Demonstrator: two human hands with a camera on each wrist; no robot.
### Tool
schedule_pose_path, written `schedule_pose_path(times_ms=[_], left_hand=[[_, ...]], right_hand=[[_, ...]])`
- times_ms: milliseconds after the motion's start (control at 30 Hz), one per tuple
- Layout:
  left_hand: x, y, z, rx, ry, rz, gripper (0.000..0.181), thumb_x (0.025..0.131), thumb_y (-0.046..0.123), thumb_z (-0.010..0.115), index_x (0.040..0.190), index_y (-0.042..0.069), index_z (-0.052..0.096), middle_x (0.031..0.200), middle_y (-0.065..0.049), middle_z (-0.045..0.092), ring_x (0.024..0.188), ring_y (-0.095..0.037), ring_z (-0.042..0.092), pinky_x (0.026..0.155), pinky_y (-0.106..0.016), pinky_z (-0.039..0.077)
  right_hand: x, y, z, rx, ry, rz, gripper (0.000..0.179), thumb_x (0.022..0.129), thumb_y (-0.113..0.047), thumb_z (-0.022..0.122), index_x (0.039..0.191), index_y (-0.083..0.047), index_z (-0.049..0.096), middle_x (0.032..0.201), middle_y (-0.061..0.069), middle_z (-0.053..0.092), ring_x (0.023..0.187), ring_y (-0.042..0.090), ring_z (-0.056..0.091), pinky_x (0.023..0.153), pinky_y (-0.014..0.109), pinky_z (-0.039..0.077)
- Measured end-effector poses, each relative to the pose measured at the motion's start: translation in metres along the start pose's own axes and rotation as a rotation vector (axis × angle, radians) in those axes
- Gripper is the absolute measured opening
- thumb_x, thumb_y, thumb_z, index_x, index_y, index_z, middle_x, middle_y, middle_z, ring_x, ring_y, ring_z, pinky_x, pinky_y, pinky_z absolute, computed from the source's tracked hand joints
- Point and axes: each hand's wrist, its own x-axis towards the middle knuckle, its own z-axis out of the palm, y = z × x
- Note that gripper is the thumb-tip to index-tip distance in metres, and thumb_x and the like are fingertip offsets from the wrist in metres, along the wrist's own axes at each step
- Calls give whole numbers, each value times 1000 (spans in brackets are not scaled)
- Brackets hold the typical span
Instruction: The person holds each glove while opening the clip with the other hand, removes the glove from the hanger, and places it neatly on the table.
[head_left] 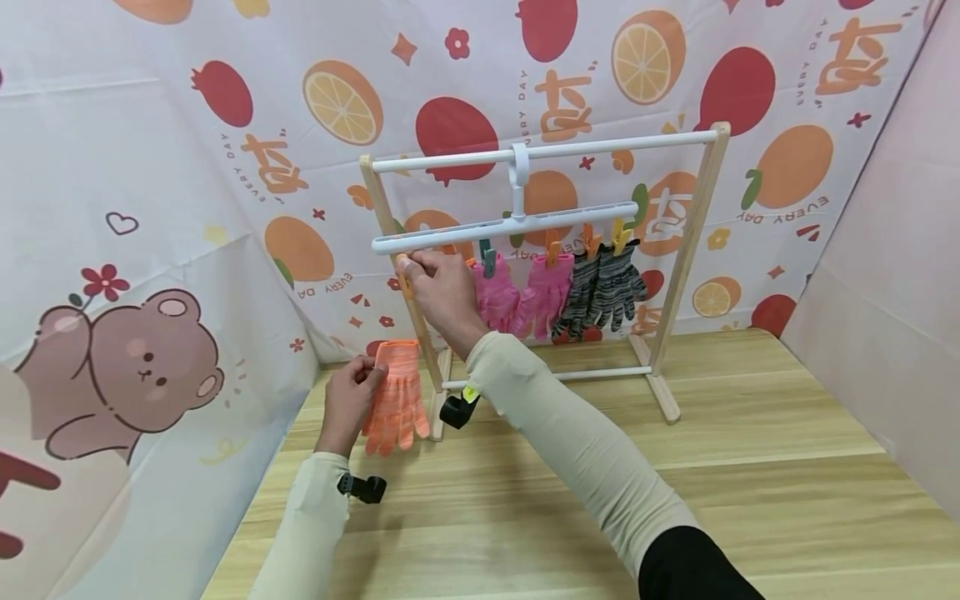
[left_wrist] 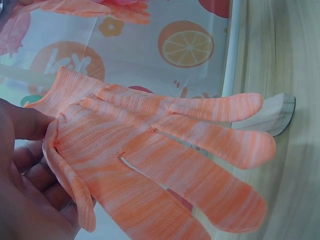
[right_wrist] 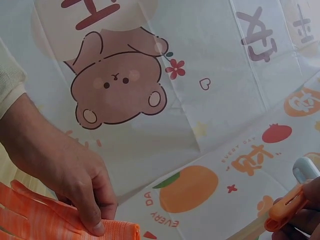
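Observation:
My left hand (head_left: pixel 351 404) pinches an orange knit glove (head_left: pixel 397 400) near its cuff, thumb on the near side. The glove hangs fingers down in front of the rack's left post; its spread fingers fill much of the left wrist view. My right hand (head_left: pixel 446 300) is raised to the left end of a white hanger bar (head_left: pixel 577 217). In the right wrist view it holds an orange clothespin (right_wrist: pixel 285 207) close to the bar's end. Farther right on the bar hang pink gloves (head_left: pixel 547 287) and black-and-grey gloves (head_left: pixel 618 283). My right hand partly covers the pink ones.
The hanger hooks over the white top rail (head_left: pixel 615 146) of a wooden-post rack (head_left: pixel 690 242) on the wood-grain table (head_left: pixel 750 500). Green (head_left: pixel 488 260), orange (head_left: pixel 553 250) and yellow (head_left: pixel 621 237) clothespins grip the hung gloves. Printed cloth (head_left: pixel 285 167) stands behind and at the left.

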Motion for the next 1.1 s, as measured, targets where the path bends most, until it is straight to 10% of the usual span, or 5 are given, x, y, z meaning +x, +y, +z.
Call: schedule_pose_path(times_ms=[1100], left_hand=[[2, -14, 2, 52, -27, -46, 22, 100, 19, 62, 114, 3, 70, 91, -8, 62, 82, -20, 52, 66, -25, 42]], right_hand=[[-1, 1, 0, -20, 21, -26, 23, 100, -21, 68, 118, -10, 77, 92, -1, 73, 73, 11, 53, 62, 25, 44]])
